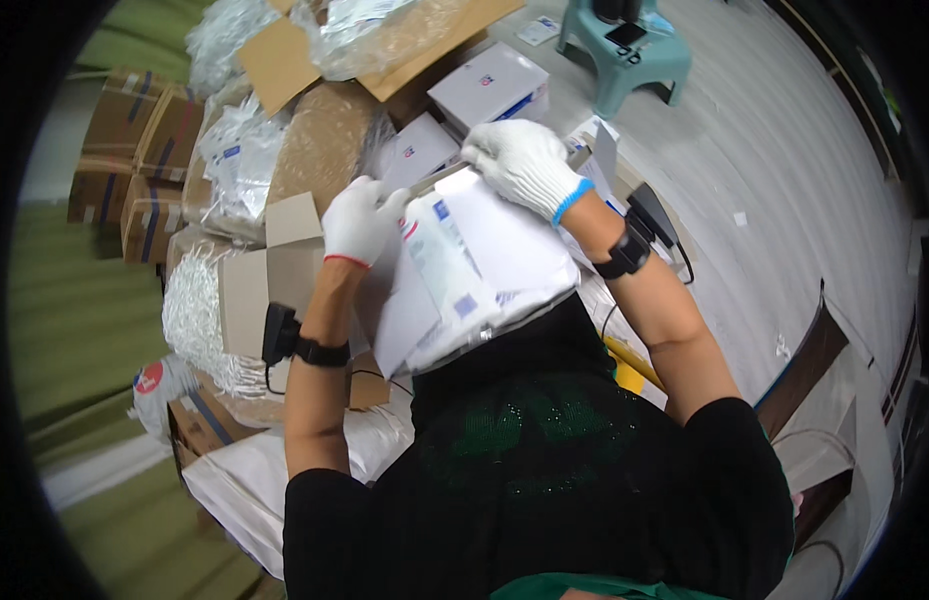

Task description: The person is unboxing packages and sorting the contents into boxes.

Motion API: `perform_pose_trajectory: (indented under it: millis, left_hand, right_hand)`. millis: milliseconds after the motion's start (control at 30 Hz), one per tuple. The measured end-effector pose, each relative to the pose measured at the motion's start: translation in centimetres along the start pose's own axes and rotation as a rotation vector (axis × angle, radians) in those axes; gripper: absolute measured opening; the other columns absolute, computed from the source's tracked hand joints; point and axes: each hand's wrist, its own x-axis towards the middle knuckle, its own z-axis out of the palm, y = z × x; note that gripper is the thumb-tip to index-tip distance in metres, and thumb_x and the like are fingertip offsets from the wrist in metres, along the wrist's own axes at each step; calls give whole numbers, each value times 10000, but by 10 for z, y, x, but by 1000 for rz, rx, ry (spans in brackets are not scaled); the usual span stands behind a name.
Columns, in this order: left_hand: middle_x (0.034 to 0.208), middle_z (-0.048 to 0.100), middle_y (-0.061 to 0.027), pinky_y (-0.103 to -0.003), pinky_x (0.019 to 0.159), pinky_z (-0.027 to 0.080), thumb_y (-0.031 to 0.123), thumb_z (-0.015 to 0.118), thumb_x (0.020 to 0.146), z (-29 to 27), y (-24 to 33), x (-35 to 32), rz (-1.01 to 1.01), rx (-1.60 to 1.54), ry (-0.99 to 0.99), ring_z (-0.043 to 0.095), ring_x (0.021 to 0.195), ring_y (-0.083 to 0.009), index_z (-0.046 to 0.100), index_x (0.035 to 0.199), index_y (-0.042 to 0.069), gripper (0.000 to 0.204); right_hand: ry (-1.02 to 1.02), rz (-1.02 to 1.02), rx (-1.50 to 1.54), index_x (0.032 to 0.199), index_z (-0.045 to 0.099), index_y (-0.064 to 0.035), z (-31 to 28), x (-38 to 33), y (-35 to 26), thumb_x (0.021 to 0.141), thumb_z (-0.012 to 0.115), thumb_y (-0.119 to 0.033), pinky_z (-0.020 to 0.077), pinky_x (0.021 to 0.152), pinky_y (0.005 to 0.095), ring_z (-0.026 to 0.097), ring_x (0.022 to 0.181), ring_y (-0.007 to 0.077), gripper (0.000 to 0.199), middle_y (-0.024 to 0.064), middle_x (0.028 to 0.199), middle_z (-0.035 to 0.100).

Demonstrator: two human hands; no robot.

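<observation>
My gloved left hand (359, 222) and right hand (525, 160) each pinch the flat white plastic mailer bag's (484, 260) 12 o'clock edge; I judge even tension keeps it straight.

White labelled mailer bag (474, 265) on lap; white boxes (489, 85) beyond.

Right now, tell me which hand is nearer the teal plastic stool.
Right. The right hand grips the white package at its upper edge, below-left of the stool; the left hand is farther left.
</observation>
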Motion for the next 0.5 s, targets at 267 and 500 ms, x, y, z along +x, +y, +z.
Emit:
perform_pose_trajectory:
  millis: [267, 500]
  left_hand:
    - [1253, 644, -186, -449, 1078, 377, 464, 718, 773, 4, 31, -22, -128, 98, -109, 590, 1231, -373, 638, 1304, 92, 654]
    - [1262, 662, -224, -395, 1011, 486, 189, 691, 805, -26, 5, -38, -129, -319, -19, 649, 1150, -348, 621, 1307, 46, 526]
  right_hand:
    - [151, -42, -349, 1376, 512, -13, 34, -58, -49, 837, 685, -421, 406, 1058, 570, 443, 1377, 414, 698, 191, 1431, 507]
    - [35, -52, -50, 1327, 557, -12, -19, -47, -68, 878, 589, -241, 502, 945, 559, 623, 1150, 424, 505, 241, 1296, 606]
